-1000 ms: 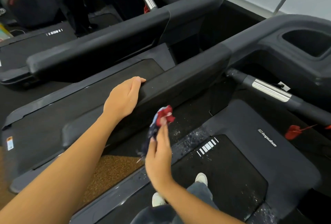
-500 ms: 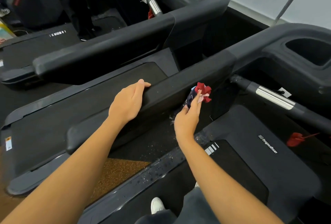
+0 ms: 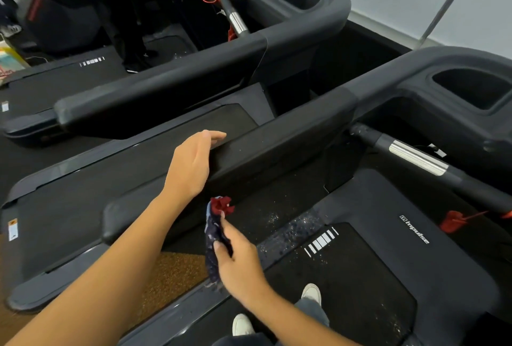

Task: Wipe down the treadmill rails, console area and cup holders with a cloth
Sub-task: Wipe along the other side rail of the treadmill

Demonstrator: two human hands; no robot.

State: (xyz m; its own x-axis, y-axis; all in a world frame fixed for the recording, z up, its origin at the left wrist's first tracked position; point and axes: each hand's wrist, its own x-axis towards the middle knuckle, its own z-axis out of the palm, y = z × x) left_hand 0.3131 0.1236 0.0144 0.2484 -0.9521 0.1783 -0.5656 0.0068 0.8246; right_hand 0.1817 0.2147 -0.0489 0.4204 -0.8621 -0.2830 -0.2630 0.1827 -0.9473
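**A:** What changed on the rail pass?

**B:** The right hand [image 3: 241,262] is back at the near end. Half a second ago it was up front, pushing the cloth [image 3: 212,230] against the inner face of the left handrail [image 3: 291,129]. A second ago it sat about where it is now. So that's one out-and-back stroke.

**A:** Grip?

**B:** Thumb and fingers are pinched on the cloth. Most of it hangs below them, with a red corner sticking up. It sits low, just beside the rail's inner face, and I can't tell if it's touching. The left hand [image 3: 191,165] hasn't shifted: fingers flat over the rail top, bracing, holding nothing.

**A:** Task read?

**B:** My guess is the inner face of this rail is partly done and the top under the left hand isn't. I'd judge the cup holder [image 3: 471,88] at far right is still to do. This machine's console is out of frame.

**A:** Room?

**B:** There's an open lane forward along the rail until it bends into the console housing. On the right the chrome-sleeved grip bar [image 3: 412,157] juts across, with a red safety clip [image 3: 453,221] hanging below it, so a wide swing could snag there. There are wet specks on the side step [image 3: 291,232] beside the belt [image 3: 346,276]. The neighbouring treadmill's rail [image 3: 166,90] is well apart on the left, no conflict.
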